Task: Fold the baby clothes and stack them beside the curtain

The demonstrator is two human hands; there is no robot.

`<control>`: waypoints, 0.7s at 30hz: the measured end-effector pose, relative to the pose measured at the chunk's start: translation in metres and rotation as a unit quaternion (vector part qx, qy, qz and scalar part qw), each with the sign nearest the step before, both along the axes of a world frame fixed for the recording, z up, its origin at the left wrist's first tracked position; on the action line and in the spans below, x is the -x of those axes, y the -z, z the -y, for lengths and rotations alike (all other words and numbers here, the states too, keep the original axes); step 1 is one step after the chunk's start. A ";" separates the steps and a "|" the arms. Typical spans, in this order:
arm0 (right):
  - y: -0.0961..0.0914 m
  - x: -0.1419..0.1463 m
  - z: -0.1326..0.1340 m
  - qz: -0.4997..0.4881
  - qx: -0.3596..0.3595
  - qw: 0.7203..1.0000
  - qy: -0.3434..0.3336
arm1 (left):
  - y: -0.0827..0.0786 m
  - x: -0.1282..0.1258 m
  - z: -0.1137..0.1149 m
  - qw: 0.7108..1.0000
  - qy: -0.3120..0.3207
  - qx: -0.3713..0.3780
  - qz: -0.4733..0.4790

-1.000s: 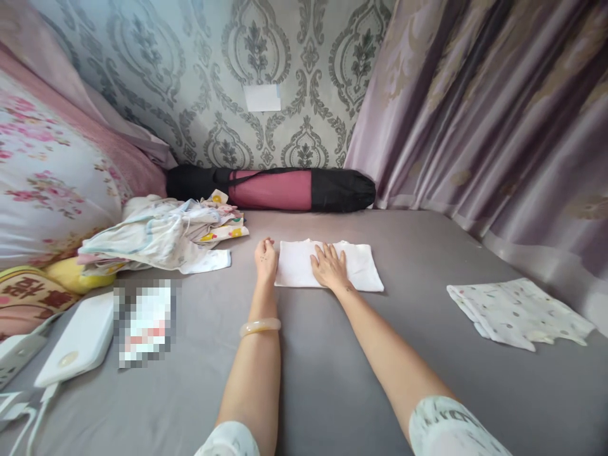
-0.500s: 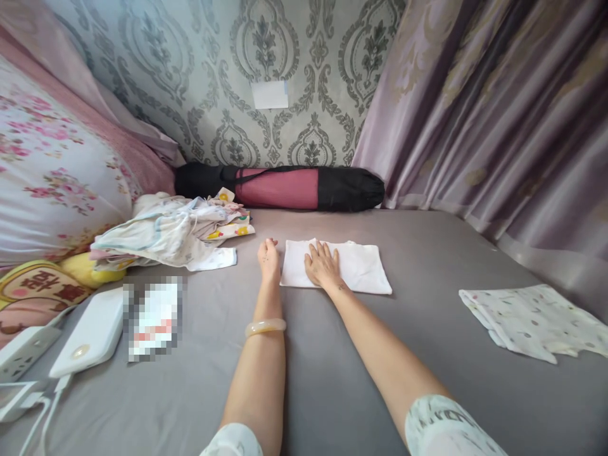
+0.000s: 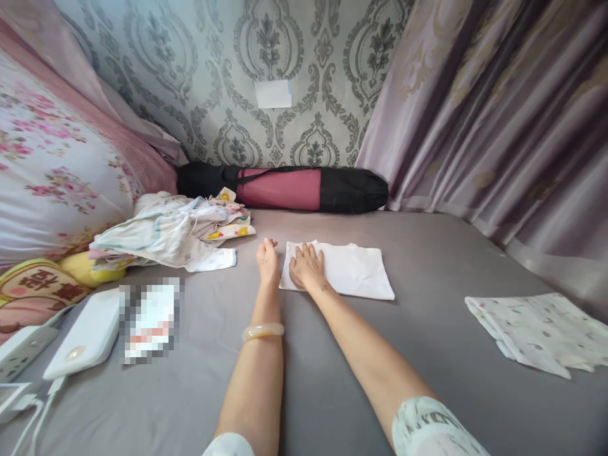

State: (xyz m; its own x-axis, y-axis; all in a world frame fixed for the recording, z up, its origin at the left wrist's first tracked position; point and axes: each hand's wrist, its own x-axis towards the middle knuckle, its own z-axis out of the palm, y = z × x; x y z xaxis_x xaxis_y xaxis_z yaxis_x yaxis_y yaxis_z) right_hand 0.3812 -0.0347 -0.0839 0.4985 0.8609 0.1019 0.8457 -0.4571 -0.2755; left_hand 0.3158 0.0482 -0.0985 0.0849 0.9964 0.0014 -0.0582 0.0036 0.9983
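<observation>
A folded white cloth lies flat on the grey bed sheet in the middle. My right hand rests palm down on the cloth's left end, fingers stretched out. My left hand sits on the sheet just beside the cloth's left edge, fingers curled loosely, holding nothing that I can see. A pale bangle circles my left wrist.
A heap of baby clothes lies at the left. A folded patterned cloth sits at the right. A rolled mat in a black bag lies by the wall. Floral pillows, a white power bank and cables fill the left edge. Curtains hang at the right.
My right hand has slid leftward across the white cloth, from its middle to its left end. My left hand has stayed beside the cloth's left edge.
</observation>
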 end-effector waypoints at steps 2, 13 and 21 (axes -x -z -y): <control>-0.002 0.006 -0.004 0.006 -0.016 0.999 -0.030 | -0.001 0.001 -0.001 1.000 -0.008 -0.006 0.004; 0.003 0.012 -0.004 -0.020 -0.093 0.991 -0.090 | -0.010 0.000 0.001 0.995 -0.023 -0.074 -0.068; -0.016 -0.052 0.074 0.032 -0.025 0.999 -0.035 | -0.006 -0.041 0.046 0.912 0.185 -0.296 -0.217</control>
